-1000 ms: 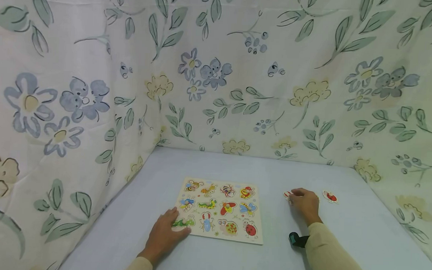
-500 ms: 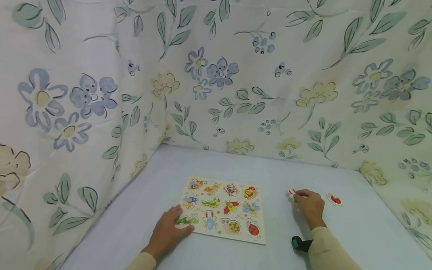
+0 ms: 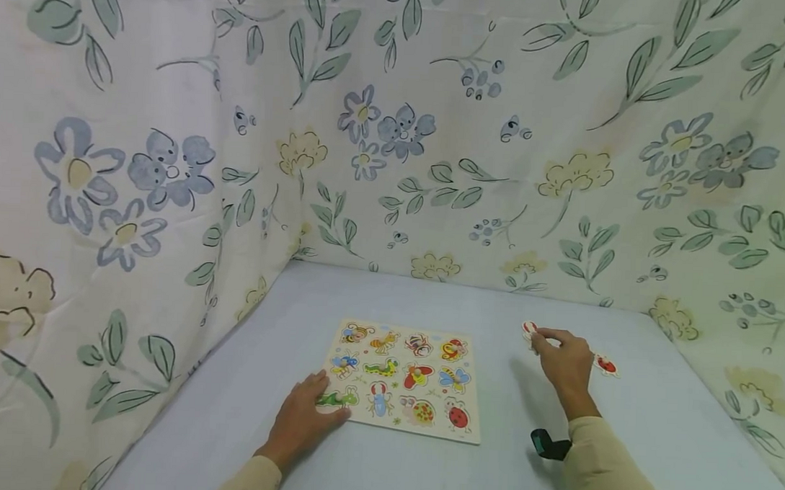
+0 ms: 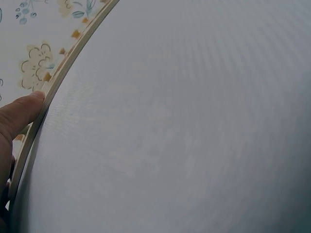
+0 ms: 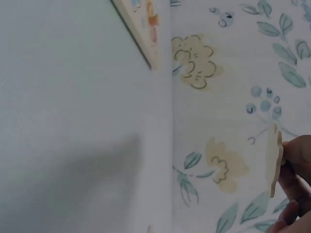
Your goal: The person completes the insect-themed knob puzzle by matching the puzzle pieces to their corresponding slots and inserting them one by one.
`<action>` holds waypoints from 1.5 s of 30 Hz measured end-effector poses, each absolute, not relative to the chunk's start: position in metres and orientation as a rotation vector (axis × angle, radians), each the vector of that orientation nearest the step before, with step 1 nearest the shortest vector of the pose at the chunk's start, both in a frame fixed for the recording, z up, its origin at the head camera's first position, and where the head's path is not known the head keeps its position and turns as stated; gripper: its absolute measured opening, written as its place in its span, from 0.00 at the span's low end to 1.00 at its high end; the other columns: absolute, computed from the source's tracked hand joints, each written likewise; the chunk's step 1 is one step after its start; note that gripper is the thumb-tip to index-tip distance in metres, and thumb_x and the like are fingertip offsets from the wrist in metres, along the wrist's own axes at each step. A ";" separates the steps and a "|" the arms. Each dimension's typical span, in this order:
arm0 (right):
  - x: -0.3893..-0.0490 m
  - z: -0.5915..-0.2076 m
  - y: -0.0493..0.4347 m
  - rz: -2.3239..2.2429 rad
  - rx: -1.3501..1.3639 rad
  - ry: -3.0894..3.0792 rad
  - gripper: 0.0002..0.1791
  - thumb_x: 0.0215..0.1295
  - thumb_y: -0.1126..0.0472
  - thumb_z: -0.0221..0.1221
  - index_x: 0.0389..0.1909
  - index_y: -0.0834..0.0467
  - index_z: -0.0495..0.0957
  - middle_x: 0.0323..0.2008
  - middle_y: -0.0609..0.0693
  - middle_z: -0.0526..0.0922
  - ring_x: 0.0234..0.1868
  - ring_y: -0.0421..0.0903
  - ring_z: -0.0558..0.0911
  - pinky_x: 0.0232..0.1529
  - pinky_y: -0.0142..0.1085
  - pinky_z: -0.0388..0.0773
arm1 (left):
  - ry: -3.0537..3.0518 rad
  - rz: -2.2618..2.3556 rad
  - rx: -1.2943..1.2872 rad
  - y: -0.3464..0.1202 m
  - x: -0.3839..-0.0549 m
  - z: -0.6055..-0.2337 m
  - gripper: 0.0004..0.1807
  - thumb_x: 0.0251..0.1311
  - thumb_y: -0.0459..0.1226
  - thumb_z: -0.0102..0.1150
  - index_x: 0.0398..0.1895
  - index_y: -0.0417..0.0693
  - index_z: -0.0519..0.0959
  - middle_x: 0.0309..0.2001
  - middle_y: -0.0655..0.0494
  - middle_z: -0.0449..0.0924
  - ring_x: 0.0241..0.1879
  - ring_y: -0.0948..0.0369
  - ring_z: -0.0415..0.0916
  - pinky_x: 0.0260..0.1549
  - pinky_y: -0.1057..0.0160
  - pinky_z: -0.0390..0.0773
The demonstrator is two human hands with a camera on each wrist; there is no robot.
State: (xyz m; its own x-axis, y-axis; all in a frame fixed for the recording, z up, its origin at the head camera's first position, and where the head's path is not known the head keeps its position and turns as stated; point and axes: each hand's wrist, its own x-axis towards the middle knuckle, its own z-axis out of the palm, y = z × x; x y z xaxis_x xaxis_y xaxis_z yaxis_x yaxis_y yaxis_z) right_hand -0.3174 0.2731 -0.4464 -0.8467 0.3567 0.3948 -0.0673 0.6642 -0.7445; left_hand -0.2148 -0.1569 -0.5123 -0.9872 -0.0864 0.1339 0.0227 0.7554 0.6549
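Observation:
A wooden peg puzzle board (image 3: 470, 431) with several colourful insect pictures lies flat on the table. My left hand (image 3: 300, 423) rests at its lower left corner, fingers along the left side and thumb at the front edge. In the left wrist view the thumb (image 4: 24, 110) touches the board's rim (image 4: 70, 60). My right hand (image 3: 565, 366) pinches a puzzle piece (image 3: 529, 330) above the table, right of the board. The piece shows red and white at its top; the fingers hide the rest. The right wrist view shows this piece (image 5: 275, 165) edge-on.
A loose ladybird puzzle piece (image 3: 605, 364) lies on the table just right of my right hand. A floral curtain (image 3: 435, 131) hangs behind and along the sides of the pale table (image 3: 391, 292). A dark device (image 3: 549, 445) sticks out at my right wrist.
The right hand has lifted the puzzle piece off the table, and its shadow now lies below. My left hand stays at the board's corner. The head view has shifted slightly.

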 end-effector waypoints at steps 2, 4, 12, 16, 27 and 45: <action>-0.314 -0.439 0.268 1.073 -0.179 -2.316 0.15 0.63 0.56 0.62 0.41 0.64 0.85 0.45 0.63 0.82 0.49 0.60 0.74 0.39 0.51 0.70 | -2.798 -1.047 0.053 -0.157 -0.215 -0.513 0.46 0.46 0.56 0.71 0.64 0.37 0.71 0.68 0.46 0.65 0.69 0.43 0.54 0.66 0.40 0.52; -0.311 -0.431 0.263 1.066 -0.125 -2.263 0.13 0.63 0.57 0.62 0.40 0.64 0.86 0.43 0.61 0.83 0.49 0.60 0.74 0.43 0.54 0.69 | -2.799 -1.047 0.053 -0.158 -0.215 -0.513 0.46 0.46 0.56 0.71 0.64 0.37 0.71 0.68 0.46 0.65 0.69 0.43 0.54 0.66 0.40 0.52; -0.297 -0.405 0.241 1.034 0.101 -2.094 0.06 0.58 0.66 0.66 0.35 0.64 0.86 0.36 0.58 0.86 0.40 0.52 0.74 0.39 0.46 0.66 | -2.802 -1.042 0.052 -0.158 -0.213 -0.514 0.46 0.46 0.56 0.71 0.64 0.37 0.71 0.68 0.46 0.65 0.69 0.43 0.54 0.66 0.41 0.52; -0.291 -0.399 0.232 1.038 0.194 -2.057 0.05 0.57 0.68 0.67 0.34 0.64 0.86 0.35 0.56 0.86 0.39 0.48 0.72 0.37 0.43 0.64 | -2.803 -1.040 0.052 -0.158 -0.212 -0.515 0.46 0.46 0.56 0.71 0.64 0.37 0.71 0.68 0.46 0.65 0.69 0.43 0.54 0.66 0.41 0.52; -0.271 -0.385 0.206 1.100 0.343 -1.967 0.05 0.55 0.71 0.67 0.33 0.64 0.86 0.35 0.54 0.85 0.39 0.44 0.70 0.33 0.39 0.61 | -2.794 -1.041 0.055 -0.158 -0.214 -0.518 0.46 0.45 0.56 0.71 0.63 0.37 0.72 0.67 0.47 0.66 0.69 0.44 0.55 0.66 0.41 0.53; -0.253 -0.377 0.153 1.146 0.545 -1.894 0.06 0.54 0.73 0.68 0.32 0.61 0.86 0.35 0.50 0.85 0.39 0.47 0.71 0.35 0.38 0.61 | -2.793 -1.055 0.041 -0.158 -0.216 -0.514 0.46 0.46 0.56 0.71 0.64 0.38 0.71 0.68 0.47 0.65 0.69 0.44 0.54 0.66 0.42 0.53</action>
State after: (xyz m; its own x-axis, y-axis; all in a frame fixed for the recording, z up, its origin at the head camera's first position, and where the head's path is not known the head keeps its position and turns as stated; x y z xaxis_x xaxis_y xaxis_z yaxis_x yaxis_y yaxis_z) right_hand -0.2529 0.1531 -0.3767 -0.5568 0.0531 0.8290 -0.7095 0.4886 -0.5079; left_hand -0.2161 -0.1580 -0.5142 -0.9875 -0.0805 0.1357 0.0294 0.7512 0.6594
